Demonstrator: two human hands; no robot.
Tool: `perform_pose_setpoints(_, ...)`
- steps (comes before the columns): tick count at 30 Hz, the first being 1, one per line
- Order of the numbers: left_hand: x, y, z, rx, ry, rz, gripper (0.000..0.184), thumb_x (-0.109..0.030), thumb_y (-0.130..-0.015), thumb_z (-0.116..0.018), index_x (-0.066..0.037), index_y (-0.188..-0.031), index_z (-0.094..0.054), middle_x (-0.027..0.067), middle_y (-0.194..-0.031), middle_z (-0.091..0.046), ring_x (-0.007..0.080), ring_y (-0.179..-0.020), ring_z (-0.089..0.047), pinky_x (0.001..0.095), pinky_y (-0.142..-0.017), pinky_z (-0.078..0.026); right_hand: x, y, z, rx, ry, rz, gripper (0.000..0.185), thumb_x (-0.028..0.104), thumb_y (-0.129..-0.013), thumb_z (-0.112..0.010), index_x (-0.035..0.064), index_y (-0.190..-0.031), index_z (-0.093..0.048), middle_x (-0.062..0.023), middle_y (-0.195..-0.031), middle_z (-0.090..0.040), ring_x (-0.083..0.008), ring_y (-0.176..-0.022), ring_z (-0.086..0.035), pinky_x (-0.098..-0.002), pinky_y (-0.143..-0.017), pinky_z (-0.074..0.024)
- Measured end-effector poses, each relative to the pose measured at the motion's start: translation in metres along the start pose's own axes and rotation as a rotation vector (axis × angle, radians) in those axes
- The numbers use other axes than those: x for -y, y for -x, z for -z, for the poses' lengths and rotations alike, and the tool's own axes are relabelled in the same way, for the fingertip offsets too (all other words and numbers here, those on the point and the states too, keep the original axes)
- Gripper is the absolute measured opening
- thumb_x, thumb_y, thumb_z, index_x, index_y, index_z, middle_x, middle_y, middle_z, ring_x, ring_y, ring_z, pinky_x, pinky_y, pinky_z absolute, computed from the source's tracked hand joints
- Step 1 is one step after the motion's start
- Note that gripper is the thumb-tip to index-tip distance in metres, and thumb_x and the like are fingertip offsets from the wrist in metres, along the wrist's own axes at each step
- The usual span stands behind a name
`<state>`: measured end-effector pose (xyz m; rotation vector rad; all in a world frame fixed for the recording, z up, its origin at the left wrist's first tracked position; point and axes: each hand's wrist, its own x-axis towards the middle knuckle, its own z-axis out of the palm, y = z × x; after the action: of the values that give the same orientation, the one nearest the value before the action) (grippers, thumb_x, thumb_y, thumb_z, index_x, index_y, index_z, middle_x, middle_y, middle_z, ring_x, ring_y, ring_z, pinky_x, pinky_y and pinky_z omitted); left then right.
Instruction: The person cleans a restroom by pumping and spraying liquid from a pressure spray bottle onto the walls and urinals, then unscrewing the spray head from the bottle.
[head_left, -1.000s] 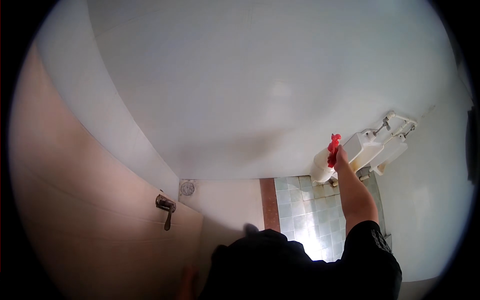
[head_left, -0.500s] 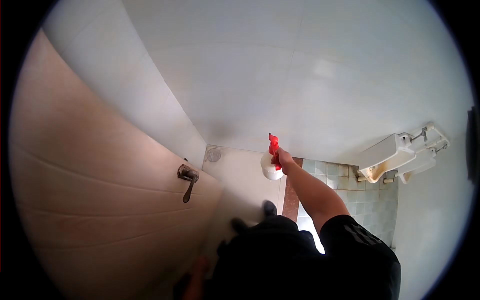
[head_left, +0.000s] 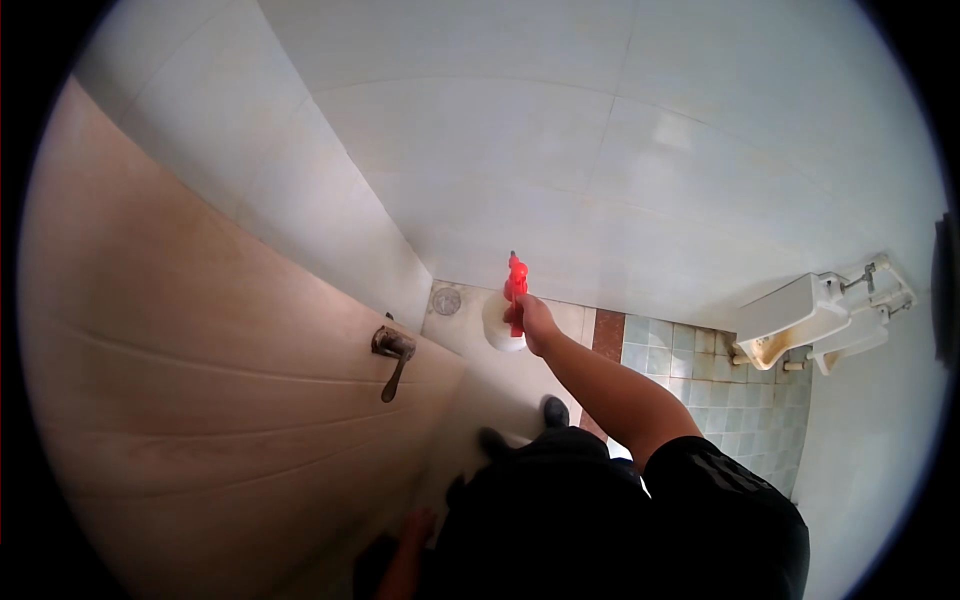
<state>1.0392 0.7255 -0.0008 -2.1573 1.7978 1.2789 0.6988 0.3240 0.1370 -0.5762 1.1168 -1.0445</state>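
A white spray bottle (head_left: 503, 325) with a red trigger head hangs at arm's length near the middle of the view, over the pale floor. My right hand (head_left: 535, 322) is wrapped round its red head, and the nozzle points up toward the wall. My left hand (head_left: 421, 525) hangs low beside my body, close to the door; it is dark and small, so its fingers cannot be made out.
A pinkish door (head_left: 230, 360) with a metal lever handle (head_left: 393, 362) fills the left side. A round drain (head_left: 446, 300) lies in the floor corner. Two white urinals (head_left: 795, 318) hang on the right, above greenish floor tiles (head_left: 690, 362).
My right hand has carried the spray bottle leftward, away from the urinals and toward the drain corner. The view has shifted, and both my shoes have come into sight.
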Motion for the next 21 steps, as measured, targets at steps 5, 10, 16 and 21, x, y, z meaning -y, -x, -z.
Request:
perform_pose_setpoints(5,0.002,-0.045,-0.002,-0.115,0.054,0.182,0.043,-0.041,-0.086,-0.058,-0.004,-0.106,-0.067,0.0207,-0.102,-0.067,0.0349,-0.098,-0.064,0.0432,-0.086,-0.049,0.005,0.004,0.005,-0.057,0.008,0.079,0.018,0.018,-0.087,-0.043,0.0029,-0.086,-0.052,-0.0068,-0.07,-0.054,-0.018,-0.066,-0.053,-0.0309,-0.064,-0.0435)
perform_pose_setpoints(10,-0.047,-0.051,0.046,-0.117,0.082,0.186,0.041,-0.039,-0.087,-0.056,-0.006,-0.11,-0.065,0.0188,-0.107,-0.066,0.0347,-0.102,-0.062,0.0433,-0.088,-0.048,0.035,0.022,-0.009,0.06,0.424,0.063,0.017,0.018,-0.087,-0.042,0.0043,-0.084,-0.052,-0.006,-0.067,-0.052,-0.0152,-0.06,-0.05,-0.029,-0.057,-0.0413)
perform_pose_setpoints(16,-0.087,-0.052,0.07,-0.062,0.117,0.17,0.042,-0.04,-0.088,-0.056,-0.008,-0.114,-0.064,0.0162,-0.112,-0.065,0.0328,-0.105,-0.061,0.0419,-0.09,-0.048,0.029,0.012,0.007,0.171,0.307,0.037,0.022,0.023,-0.089,-0.042,0.0042,-0.082,-0.051,-0.0082,-0.068,-0.055,-0.019,-0.06,-0.053,-0.0321,-0.058,-0.0447)
perform_pose_setpoints(21,-0.082,-0.069,0.061,-0.021,0.182,0.134,0.041,-0.039,-0.087,-0.057,-0.009,-0.113,-0.065,0.0157,-0.109,-0.066,0.0319,-0.102,-0.063,0.0414,-0.089,-0.048,0.02,0.025,0.052,-0.024,-0.113,-0.004,0.023,0.024,-0.089,-0.041,0.005,-0.08,-0.05,-0.0097,-0.069,-0.055,-0.0224,-0.063,-0.055,-0.0349,-0.062,-0.0467)
